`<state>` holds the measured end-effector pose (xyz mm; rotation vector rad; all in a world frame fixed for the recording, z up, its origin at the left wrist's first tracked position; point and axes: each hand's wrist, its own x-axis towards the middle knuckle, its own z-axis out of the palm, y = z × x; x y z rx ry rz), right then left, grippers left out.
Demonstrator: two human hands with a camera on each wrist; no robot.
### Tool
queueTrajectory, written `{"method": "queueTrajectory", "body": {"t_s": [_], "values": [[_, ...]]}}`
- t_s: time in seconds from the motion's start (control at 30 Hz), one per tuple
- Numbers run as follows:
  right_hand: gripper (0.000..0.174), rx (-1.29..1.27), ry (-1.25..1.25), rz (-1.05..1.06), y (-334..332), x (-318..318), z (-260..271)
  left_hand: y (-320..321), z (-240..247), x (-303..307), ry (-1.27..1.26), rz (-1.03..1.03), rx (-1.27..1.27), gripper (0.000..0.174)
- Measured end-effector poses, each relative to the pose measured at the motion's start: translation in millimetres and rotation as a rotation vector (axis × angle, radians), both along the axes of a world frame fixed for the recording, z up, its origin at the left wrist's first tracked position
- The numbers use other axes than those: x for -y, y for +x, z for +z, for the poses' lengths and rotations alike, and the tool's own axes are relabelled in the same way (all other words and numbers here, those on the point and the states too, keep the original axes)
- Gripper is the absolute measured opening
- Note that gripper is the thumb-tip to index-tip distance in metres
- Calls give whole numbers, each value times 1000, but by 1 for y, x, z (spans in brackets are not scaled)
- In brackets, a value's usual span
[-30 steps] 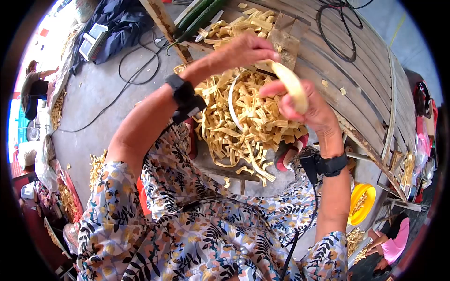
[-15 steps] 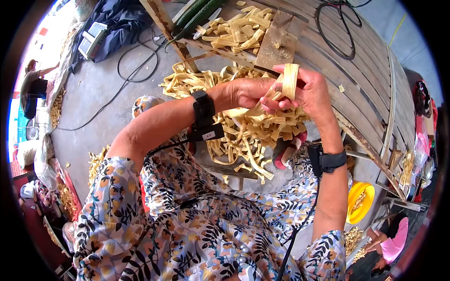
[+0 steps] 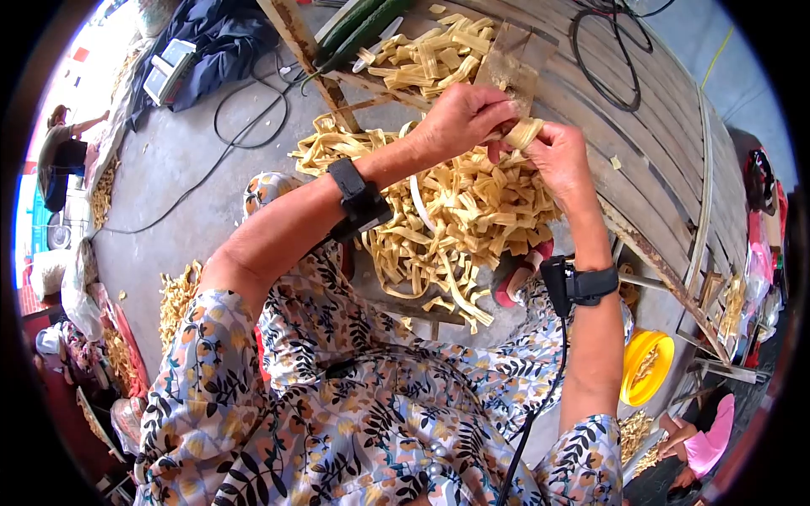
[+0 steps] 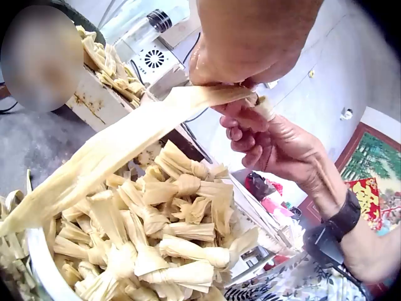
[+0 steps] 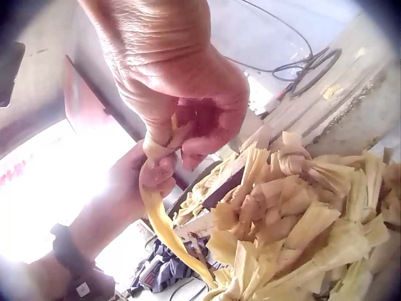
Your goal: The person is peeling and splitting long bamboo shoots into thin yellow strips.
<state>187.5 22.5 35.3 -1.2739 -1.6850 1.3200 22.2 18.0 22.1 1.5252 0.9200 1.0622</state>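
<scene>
My left hand (image 3: pixel 464 118) and right hand (image 3: pixel 561 164) meet above the heap, both with fingers curled on one pale yellow fibrous strip (image 3: pixel 525 132). In the head view the strip is bent into a loop between them, pinched by the right thumb and fingers. The left wrist view shows the strip's long flat tail (image 4: pixel 100 150) trailing down from the left hand. In the right wrist view a narrow length of strip (image 5: pixel 160 219) hangs below the fingertips. Under the hands lies a heap of similar knotted strips (image 3: pixel 481 211); the left fingertips are partly hidden.
Behind the heap, more cut strips (image 3: pixel 439 59) and a small wooden board (image 3: pixel 510 72) lie on a slatted table (image 3: pixel 641 126). Long green gourds (image 3: pixel 359 34) lie nearby. A yellow bucket (image 3: pixel 648 367) stands at the right, and a black cable (image 3: pixel 228 143) crosses the floor.
Earlier the strip lay across the right hand, then wrapped round its fingers with the left hand close below. Now the left hand has moved up and the loop is smaller between both hands.
</scene>
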Motion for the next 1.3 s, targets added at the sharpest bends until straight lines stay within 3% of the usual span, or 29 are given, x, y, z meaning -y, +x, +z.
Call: {"method": "queueTrajectory", "body": {"t_s": [0.03,0.13,0.17,0.2,0.27,0.3,0.37,0.47,0.57,0.67,0.8,0.97,1.17,1.3], "values": [[7,36,-77,21,1,1,1,0,3,3,30,-1,-65,24],[6,105,267,-21,-5,4,-12,3,3,10,134,34,-264,26],[7,375,257,-79,-5,8,-9,5,-3,10,178,72,-336,27],[7,350,431,-77,-7,7,-11,7,-4,11,224,111,-408,28],[7,295,775,-75,-8,7,-16,6,-5,9,-26,116,-248,25],[7,254,694,-39,-6,8,-9,6,-5,6,-167,134,-101,24],[6,-61,571,-136,-4,2,-1,8,-5,3,-422,102,199,24],[7,-321,353,-317,16,-12,2,9,3,10,-594,-37,450,26],[12,-500,155,-409,26,-15,5,7,1,8,-444,-112,248,28],[17,-421,35,-374,31,-17,-4,1,-1,8,-405,-126,169,26],[31,-289,-218,-149,20,-1,9,-7,-8,9,-446,-175,219,25],[22,-484,-207,-17,0,3,-6,-6,-10,5,-419,-217,220,25],[15,-618,-279,-206,6,-1,-3,-15,-2,0,-540,-289,341,23],[11,-673,-375,-194,8,-12,-8,-18,-3,-12,-419,-199,96,21]]}}
